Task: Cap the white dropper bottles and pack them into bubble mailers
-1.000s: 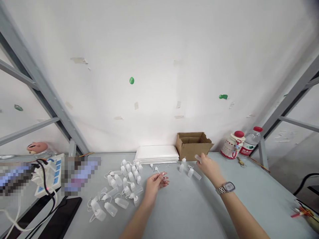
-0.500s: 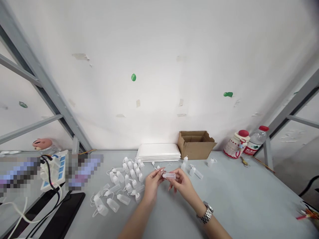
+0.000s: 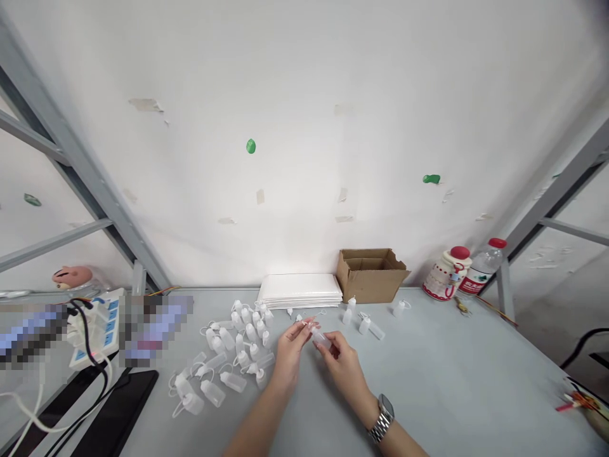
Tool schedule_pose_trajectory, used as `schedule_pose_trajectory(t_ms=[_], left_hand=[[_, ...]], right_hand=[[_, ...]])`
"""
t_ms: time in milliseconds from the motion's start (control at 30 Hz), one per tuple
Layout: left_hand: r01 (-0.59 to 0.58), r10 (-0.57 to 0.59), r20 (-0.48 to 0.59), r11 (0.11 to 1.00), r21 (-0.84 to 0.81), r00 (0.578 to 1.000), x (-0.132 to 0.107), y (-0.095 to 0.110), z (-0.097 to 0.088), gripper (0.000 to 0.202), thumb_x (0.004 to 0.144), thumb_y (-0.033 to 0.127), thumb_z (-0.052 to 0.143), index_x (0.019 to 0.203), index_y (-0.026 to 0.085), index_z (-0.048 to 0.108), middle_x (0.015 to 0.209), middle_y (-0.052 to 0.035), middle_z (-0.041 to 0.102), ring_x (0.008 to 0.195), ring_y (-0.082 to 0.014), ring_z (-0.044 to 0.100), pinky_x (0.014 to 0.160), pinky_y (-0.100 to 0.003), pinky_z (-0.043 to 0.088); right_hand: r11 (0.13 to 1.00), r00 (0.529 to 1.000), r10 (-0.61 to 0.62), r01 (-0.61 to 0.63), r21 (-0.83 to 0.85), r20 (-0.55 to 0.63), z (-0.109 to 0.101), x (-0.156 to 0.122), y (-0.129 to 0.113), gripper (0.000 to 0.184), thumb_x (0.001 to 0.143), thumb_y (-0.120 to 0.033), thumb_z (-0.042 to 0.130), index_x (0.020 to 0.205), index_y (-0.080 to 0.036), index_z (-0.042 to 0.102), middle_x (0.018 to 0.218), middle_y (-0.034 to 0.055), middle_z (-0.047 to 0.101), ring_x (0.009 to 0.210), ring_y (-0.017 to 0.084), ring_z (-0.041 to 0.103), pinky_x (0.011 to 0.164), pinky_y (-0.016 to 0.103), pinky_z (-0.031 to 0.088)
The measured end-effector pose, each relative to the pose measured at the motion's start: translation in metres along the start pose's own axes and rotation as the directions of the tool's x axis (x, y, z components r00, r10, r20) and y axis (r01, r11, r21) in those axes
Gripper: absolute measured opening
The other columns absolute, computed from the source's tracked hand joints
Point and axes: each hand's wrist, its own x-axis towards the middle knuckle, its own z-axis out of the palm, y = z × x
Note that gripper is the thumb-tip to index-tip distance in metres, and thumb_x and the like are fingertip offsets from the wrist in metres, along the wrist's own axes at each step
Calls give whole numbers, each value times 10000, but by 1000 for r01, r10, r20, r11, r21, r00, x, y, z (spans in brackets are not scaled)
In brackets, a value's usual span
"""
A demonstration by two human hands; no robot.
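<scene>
Right hand: here it is (image 3: 345,360), fingers closed in around a small bottle (image 3: 321,339), nearer the viewer than the cardboard box (image 3: 373,287) and off to its left.
Left hand: this one (image 3: 289,349) sits farther left of the box, fingertips pinched narrow at the bottle's upper end; it seems to grip something small there, but the fingers cover it and I cannot tell what.
Bottle: held between the two hands, tilted, its upper end leaning left, away from the box.
Slip risk: smooth plastic and few fingertips on it, so a hard squeeze or twist could shoot the bottle loose, I'd judge.
Misfit risk: any part set on askew could jam or pop off, with fingers hiding the join.
Bottle's look: pale, cloudy, half see-through, slim and straight-sided; I can't make out any print.
Loose pieces: small white nozzle pieces (image 3: 299,317) lie left of the box, just beyond the left hand.
Near the box: an upright bottle (image 3: 348,315) stands just in front of its left end.
Left of the box: a stack of white packets (image 3: 299,291) right beside it; farther out, a crowd of capped bottles (image 3: 233,381), some upright, some flat.
Right of the box: a red-topped jar (image 3: 442,280), well apart.
</scene>
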Motion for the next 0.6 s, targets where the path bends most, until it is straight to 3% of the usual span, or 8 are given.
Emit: schedule_pose_trajectory(t_ms=[233, 600], left_hand=[[176, -159, 173, 980, -90, 972, -5, 5, 4, 355, 593, 290, 773, 909, 137, 720, 1022, -130, 701, 1021, -257, 595, 836, -316, 423], [273, -245, 199, 954, -125, 949, -5, 2, 2, 295, 647, 214, 643, 926, 133, 697, 1059, -119, 690, 1072, -255, 562, 857, -322, 407]], right_hand=[[979, 997, 72, -72, 193, 4, 4, -2, 0, 337, 753, -543, 615, 803, -216, 554, 585, -18, 574, 498, 154, 471, 512, 276, 355], [998, 998, 7, -3, 65, -61, 5, -5, 5, 359, 758, -569, 591, 804, -213, 577, 603, -13, 570, 531, 151, 469, 533, 270, 357]])
